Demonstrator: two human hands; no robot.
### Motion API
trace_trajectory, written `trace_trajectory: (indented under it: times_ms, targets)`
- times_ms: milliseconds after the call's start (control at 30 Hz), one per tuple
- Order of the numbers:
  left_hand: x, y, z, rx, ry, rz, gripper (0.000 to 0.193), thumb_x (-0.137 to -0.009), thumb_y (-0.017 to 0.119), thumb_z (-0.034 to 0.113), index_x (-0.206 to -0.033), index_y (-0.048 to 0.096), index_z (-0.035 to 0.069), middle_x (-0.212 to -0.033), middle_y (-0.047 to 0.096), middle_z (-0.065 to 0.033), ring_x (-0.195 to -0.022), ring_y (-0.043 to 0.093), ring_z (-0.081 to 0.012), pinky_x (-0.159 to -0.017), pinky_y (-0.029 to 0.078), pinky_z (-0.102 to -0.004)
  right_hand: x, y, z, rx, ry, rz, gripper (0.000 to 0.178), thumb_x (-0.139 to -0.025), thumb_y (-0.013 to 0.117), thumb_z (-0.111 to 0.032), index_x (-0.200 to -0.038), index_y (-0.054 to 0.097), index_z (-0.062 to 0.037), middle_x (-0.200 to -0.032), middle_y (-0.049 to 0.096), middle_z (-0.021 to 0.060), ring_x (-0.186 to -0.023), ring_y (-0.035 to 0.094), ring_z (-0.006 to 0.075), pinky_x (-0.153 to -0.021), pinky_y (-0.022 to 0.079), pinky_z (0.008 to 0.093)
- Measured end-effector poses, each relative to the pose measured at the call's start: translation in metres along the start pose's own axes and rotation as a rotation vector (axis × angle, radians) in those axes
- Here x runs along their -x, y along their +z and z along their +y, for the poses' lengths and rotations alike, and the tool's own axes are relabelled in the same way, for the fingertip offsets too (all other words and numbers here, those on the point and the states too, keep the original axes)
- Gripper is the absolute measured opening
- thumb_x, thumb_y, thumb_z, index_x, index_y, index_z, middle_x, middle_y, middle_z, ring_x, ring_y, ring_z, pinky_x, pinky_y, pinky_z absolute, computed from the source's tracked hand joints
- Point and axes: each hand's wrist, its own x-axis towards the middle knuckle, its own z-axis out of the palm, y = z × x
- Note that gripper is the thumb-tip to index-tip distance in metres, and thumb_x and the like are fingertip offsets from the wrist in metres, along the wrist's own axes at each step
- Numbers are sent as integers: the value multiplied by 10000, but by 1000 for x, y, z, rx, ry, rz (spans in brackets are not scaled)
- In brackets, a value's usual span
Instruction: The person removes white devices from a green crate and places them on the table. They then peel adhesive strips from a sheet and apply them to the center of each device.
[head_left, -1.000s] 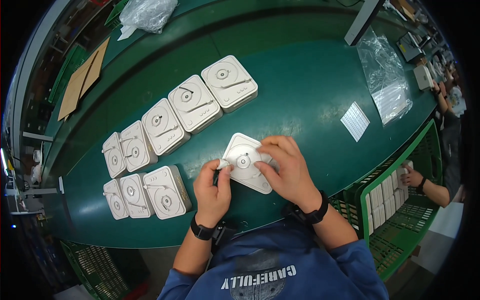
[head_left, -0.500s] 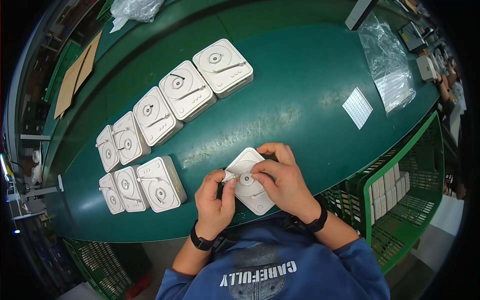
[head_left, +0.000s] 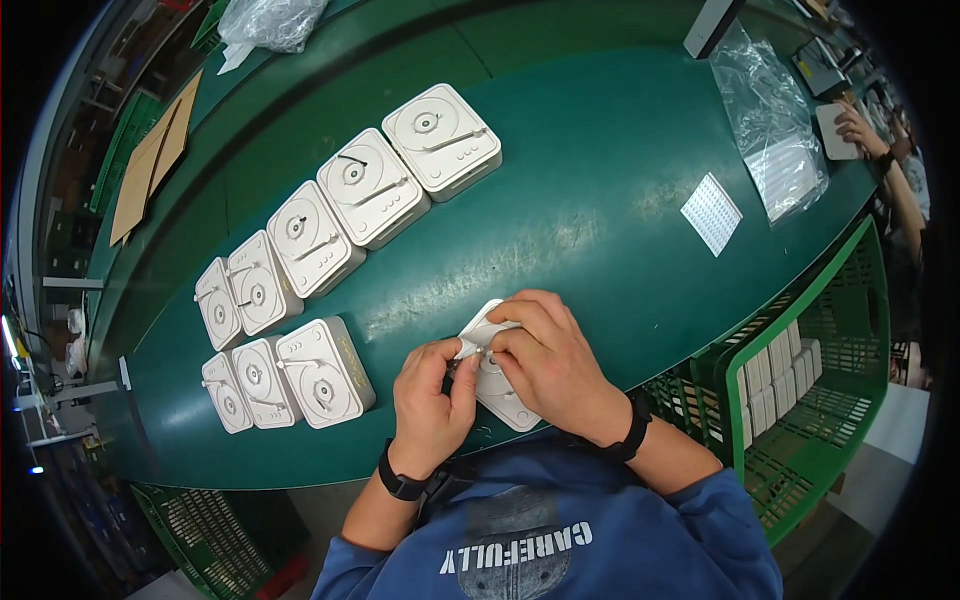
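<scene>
A white record-player-shaped box [head_left: 508, 408] lies in front of me near the table edge, partly hidden under my hands. My left hand [head_left: 432, 395] is closed, thumb and forefinger pinching a small white piece [head_left: 465, 348] over the box's left side. I cannot tell what that piece is. My right hand [head_left: 550, 360] reaches over the box, its fingers bent and drawn together close to the left fingertips, beside the round hub [head_left: 490, 363]. Whatever the right fingertips hold is hidden.
Several similar white boxes [head_left: 315, 235] stand in two rows on the left of the green table [head_left: 560, 240]. A white label sheet [head_left: 712, 214] and clear plastic bags [head_left: 775, 130] lie right. Green crates [head_left: 800, 470] flank the table. Another person's hand [head_left: 855, 128] touches a white box.
My right fingers have moved left and up from the hub toward the left fingertips, covering more of the box. At far right, the other person's arm has come further into view.
</scene>
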Motion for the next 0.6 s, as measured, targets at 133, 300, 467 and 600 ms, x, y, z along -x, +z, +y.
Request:
trace_trajectory:
  times_ms: [133,300,467,600]
  targets:
    - [-7,-6,1,7,-53,-72,134,-942,709,35,-1050,663,-29,-915,717,-131,-803,687,-207,-749,535,-306,0,-2,4,-87,40,-3,162,-771,749,28,-900,665,-22,-1210,623,114,-1165,564,364,-954,497,445]
    - [-17,-17,14,-88,-36,-188,152,-930,719,41,-1053,666,-31,-911,716,-149,-798,692,-232,-738,539,-319,-2,-5,9,-149,42,-34,118,-793,741,13,-878,663,-13,-1201,626,107,-1177,559,352,-951,496,438]
    - [-28,-20,19,-132,-45,-287,156,-897,733,66,-1023,674,-5,-855,691,-151,-748,660,-297,-732,511,-381,-4,-10,4,66,-67,-76,87,-817,727,-10,-863,654,-1,-1190,627,108,-1179,556,353,-950,491,436]
    - [-29,-18,21,-180,22,-300,157,-879,741,77,-1007,678,11,-833,681,-142,-728,646,-318,-741,491,-411,-1,-5,6,31,-45,-67,83,-834,716,-33,-851,646,8,-1181,626,114,-1180,554,354,-948,488,437]
